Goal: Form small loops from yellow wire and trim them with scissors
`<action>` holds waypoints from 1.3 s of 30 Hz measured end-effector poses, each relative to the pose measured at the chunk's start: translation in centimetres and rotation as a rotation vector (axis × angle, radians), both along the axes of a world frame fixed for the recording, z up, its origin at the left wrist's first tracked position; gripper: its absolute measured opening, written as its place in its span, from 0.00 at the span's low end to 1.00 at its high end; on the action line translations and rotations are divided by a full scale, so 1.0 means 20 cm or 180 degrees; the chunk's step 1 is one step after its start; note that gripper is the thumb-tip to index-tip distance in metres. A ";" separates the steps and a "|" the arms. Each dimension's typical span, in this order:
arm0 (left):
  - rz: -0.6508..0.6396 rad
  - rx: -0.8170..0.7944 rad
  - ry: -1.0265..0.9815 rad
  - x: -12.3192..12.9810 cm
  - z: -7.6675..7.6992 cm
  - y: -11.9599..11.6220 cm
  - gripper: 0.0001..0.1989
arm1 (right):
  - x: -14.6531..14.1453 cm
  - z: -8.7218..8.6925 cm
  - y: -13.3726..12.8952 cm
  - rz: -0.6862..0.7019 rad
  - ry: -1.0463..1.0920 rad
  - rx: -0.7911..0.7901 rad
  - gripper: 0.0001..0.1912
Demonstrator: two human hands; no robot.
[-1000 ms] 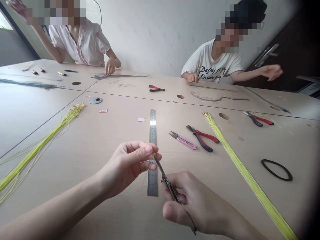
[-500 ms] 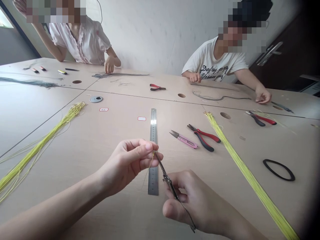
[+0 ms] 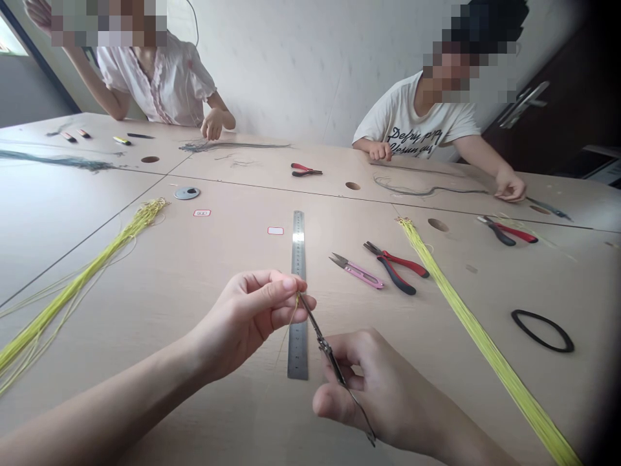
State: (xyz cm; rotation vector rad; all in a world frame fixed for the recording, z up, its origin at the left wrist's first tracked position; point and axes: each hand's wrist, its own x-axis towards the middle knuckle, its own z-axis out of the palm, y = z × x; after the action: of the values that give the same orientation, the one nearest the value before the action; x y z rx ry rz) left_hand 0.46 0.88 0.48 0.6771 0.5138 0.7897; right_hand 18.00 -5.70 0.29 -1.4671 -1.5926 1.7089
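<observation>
Above a steel ruler [image 3: 298, 349], my left hand [image 3: 257, 304] pinches a thin yellow cord [image 3: 292, 318] between thumb and fingers. The cord's loose end hangs down beside the ruler. My right hand [image 3: 373, 388] is wrapped round a slim metal tool [image 3: 330, 356], whose tip touches the cord at my left fingertips. What the tip does there is too small to tell. Pink thread snips [image 3: 361, 273] and red-and-black pliers [image 3: 400, 264] lie right of the ruler.
Yellow cord bundles lie at the left [image 3: 82, 278] and right [image 3: 475, 323]. A black ring [image 3: 542, 331] is at the right. Two people sit opposite, hands on dark strands. More pliers [image 3: 306, 170], a grey disc [image 3: 187, 193] and labels [image 3: 275, 230] are on the table.
My right thumb and the tool's rear end have shifted very slightly. My left hand keeps its pinch on the cord.
</observation>
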 end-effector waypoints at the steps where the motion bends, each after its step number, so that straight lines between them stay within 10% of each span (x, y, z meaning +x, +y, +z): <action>1: -0.0001 -0.0004 0.0007 0.00 0.00 0.00 0.06 | 0.00 0.00 0.00 -0.0004 -0.0004 0.0008 0.31; 39: 0.0040 0.0394 0.0161 0.01 0.00 -0.01 0.07 | -0.01 -0.03 0.00 -0.0211 -0.0002 0.0279 0.32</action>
State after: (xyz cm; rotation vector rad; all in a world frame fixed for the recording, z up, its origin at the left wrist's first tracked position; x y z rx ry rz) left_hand 0.69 0.69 0.42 0.8106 0.5185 0.8225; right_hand 17.81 -5.77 -0.39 -1.4612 -1.5805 1.5822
